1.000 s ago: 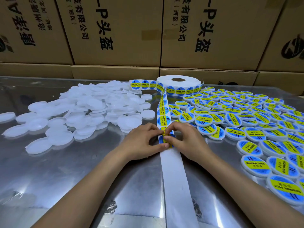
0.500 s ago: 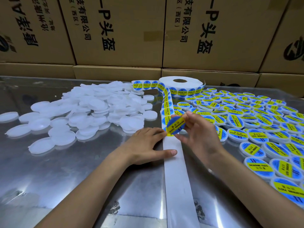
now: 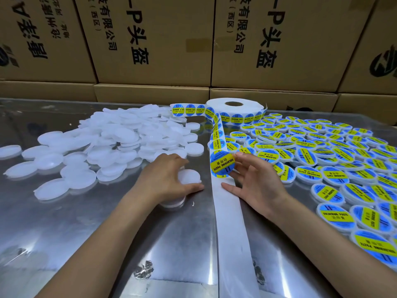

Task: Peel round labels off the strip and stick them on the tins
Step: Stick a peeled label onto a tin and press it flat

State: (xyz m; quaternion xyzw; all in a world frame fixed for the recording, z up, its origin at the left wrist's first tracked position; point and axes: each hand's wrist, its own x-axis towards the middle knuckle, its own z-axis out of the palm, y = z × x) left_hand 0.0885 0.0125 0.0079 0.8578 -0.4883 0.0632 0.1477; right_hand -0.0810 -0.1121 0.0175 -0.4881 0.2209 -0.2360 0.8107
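My right fingers [image 3: 240, 157] pinch the round blue-and-yellow paper label [image 3: 222, 164] by its edge, lifted above the white backing strip [image 3: 229, 222]. My left hand [image 3: 165, 179] curls over a plain white round plastic tin [image 3: 189, 176] on the shiny metal table [image 3: 64, 233]. I should steady the tin, centre the label, then press outward from the middle.

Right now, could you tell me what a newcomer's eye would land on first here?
Probably the blue-and-yellow label held up at centre in the right hand. Right of it spreads a field of labelled tins; left lies a heap of plain white tins, one under the left hand.
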